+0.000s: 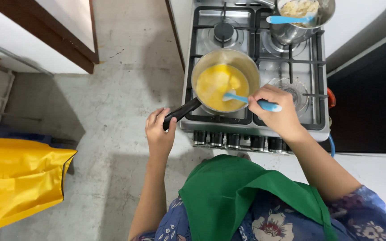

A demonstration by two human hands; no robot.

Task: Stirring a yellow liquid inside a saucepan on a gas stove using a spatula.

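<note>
Yellow liquid could slop over the saucepan (pixel 225 85) rim if the right hand (pixel 277 111), closed around the blue spatula (pixel 251 101), stirs hard, though the left hand (pixel 159 132) grips the black handle (pixel 180 112).

The saucepan (pixel 225 80) is silver with a black handle (pixel 182 113) and holds a yellow liquid (pixel 221 86). The spatula (pixel 251 101) is light blue. The apron (pixel 242 196) is green over a blue floral dress (pixel 273 221). The bag (pixel 16 178) is yellow. The floor (pixel 112 111) is grey.
</note>
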